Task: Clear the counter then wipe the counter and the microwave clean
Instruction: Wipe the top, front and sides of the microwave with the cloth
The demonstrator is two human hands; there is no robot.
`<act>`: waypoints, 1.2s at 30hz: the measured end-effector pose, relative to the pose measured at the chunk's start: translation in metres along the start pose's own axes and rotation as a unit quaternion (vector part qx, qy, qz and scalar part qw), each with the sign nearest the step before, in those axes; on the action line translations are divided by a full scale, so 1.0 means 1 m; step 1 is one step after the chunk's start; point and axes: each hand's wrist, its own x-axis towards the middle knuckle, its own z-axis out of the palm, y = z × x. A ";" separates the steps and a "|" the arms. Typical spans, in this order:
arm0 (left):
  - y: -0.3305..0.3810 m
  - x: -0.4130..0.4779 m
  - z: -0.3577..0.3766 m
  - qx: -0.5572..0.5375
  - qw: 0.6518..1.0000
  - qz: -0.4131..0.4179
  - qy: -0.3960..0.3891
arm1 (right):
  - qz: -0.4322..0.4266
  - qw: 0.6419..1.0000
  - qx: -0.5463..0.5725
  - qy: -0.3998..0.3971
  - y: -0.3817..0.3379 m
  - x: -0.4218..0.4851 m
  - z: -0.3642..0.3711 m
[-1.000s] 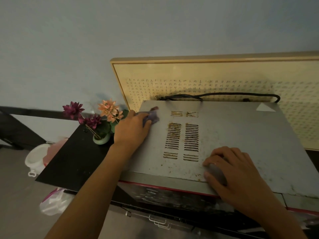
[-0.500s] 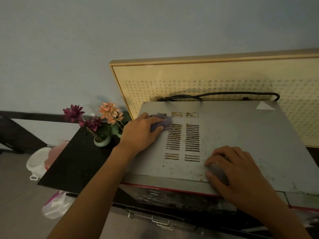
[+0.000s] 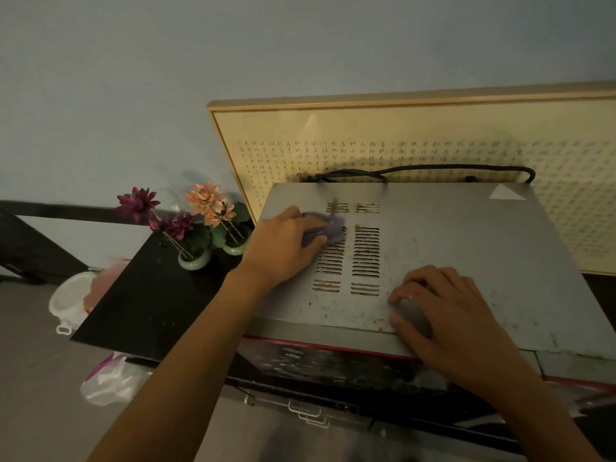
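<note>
The left hand (image 3: 283, 245), fingers closed on a crumpled purple cloth (image 3: 325, 228), had advanced rightward onto the slotted vents of the stained metal microwave (image 3: 466, 235); the right hand (image 3: 446, 315) gripped a grey pad (image 3: 411, 315)

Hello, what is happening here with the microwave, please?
A person is wiping the top of the microwave. The left hand presses a purple cloth on the vent slots, and the right hand rests flat near the front edge, over a grey object. The top shows rust and grime. Two small flower pots stand beside it.
</note>
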 end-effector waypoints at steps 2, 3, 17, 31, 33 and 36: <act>0.010 -0.034 -0.005 -0.005 1.000 0.011 0.005 | 0.001 1.000 -0.001 0.001 0.000 -0.001 0.000; 0.016 -0.050 -0.008 -0.012 1.000 0.012 0.004 | 0.000 1.000 -0.003 0.002 0.000 -0.001 0.000; 0.044 -0.132 -0.019 0.032 0.966 -0.250 0.065 | -0.010 1.000 -0.016 0.009 0.000 -0.001 0.000; 0.060 -0.168 -0.018 -0.005 0.947 -0.304 0.099 | -0.051 0.999 0.001 0.001 -0.009 0.000 -0.008; 0.045 -0.178 -0.018 -0.021 0.938 -0.320 0.133 | -0.056 0.998 0.024 0.006 -0.022 0.002 -0.009; 0.030 -0.183 -0.015 -0.062 0.925 -0.335 0.169 | -0.067 0.996 0.059 0.021 -0.052 0.010 -0.005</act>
